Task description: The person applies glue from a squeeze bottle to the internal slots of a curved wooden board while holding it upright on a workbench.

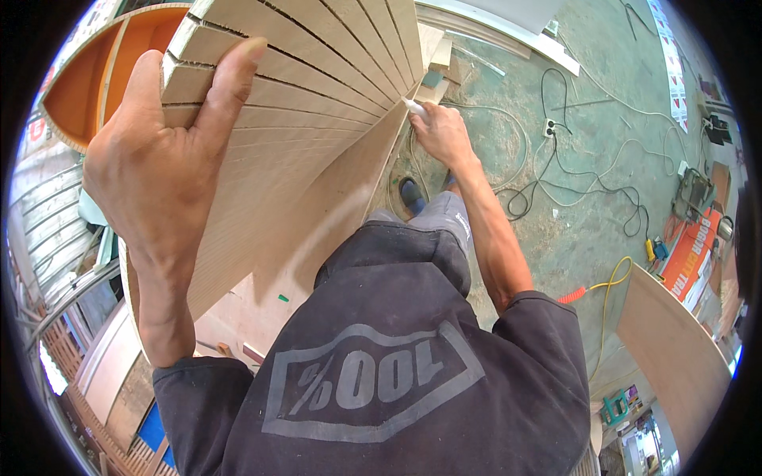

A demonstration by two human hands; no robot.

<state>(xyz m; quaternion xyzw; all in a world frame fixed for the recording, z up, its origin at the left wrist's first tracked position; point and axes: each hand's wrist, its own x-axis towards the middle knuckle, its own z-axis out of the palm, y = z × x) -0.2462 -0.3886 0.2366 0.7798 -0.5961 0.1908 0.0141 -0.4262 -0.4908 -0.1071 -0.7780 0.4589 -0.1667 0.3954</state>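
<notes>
A pale plywood panel (pixel 317 143) with many parallel saw-cut grooves stands bent in a curve in front of me and to my left. My left hand (pixel 155 159) is closed on its top edge, with thumb and fingers on opposite sides of the wood. My right hand (pixel 444 133) grips a white bottle (pixel 417 109) with a narrow pointed tip, its body mostly hidden in my fingers. That tip meets or nearly meets the panel's right edge, where the grooves end; actual contact is too small to tell.
A curved shell with an orange inside (pixel 75 87) stands at the far left. Black and pale cables run over the dusty green floor (pixel 492 79) to a socket block (pixel 549 128). At the right are a leaning plywood sheet (pixel 675 349) and an orange box (pixel 694 254).
</notes>
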